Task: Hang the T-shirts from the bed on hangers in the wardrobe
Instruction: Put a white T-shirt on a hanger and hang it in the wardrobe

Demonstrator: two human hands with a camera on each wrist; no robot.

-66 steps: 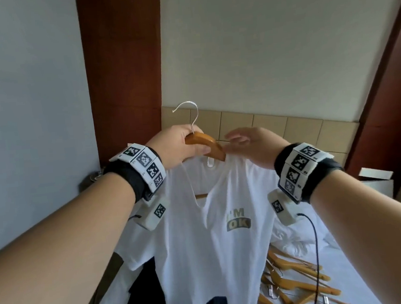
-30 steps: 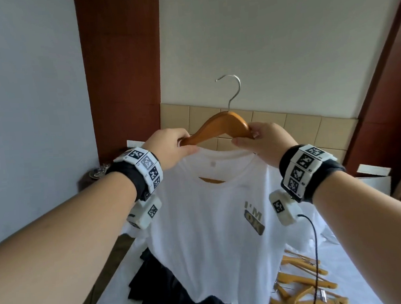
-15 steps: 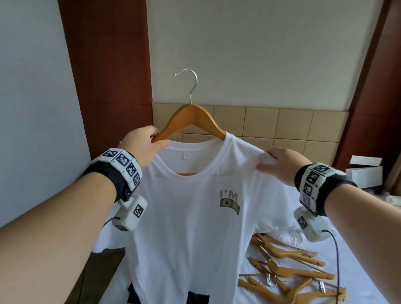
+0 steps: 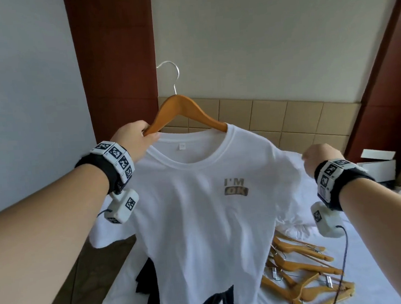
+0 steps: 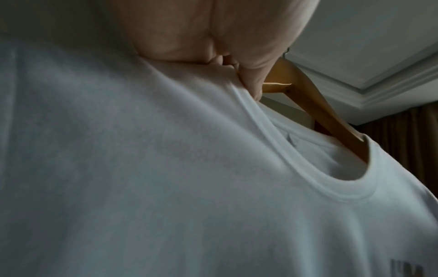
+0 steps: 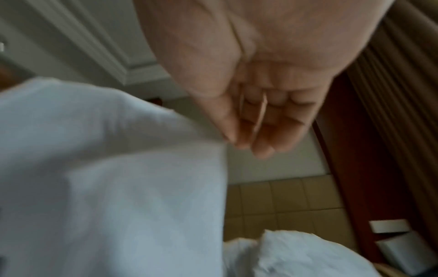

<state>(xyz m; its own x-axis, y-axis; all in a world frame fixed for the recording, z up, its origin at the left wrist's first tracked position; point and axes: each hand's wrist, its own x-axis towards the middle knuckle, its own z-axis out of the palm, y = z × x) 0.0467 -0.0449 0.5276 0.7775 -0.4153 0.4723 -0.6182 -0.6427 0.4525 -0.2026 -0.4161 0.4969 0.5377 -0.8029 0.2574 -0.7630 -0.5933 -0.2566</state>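
A white T-shirt printed "I'M OK" hangs on a wooden hanger with a metal hook, held up above the bed. My left hand grips the hanger's left arm together with the shirt's shoulder; the left wrist view shows its fingers curled at the collar beside the hanger. The hanger's right arm is inside the shirt. My right hand is out at the right sleeve. There the thumb and fingertips pinch the sleeve's edge and hold it out sideways; that view is blurred.
Several bare wooden hangers lie on the white bed at the lower right. A dark garment lies under the shirt's hem. A tan panelled headboard and a white box are behind, with brown floor left of the bed.
My right hand has slid from the hanger's neck out along the right shoulder to the sleeve. The shirt has turned face-on and now sits spread over the hanger.
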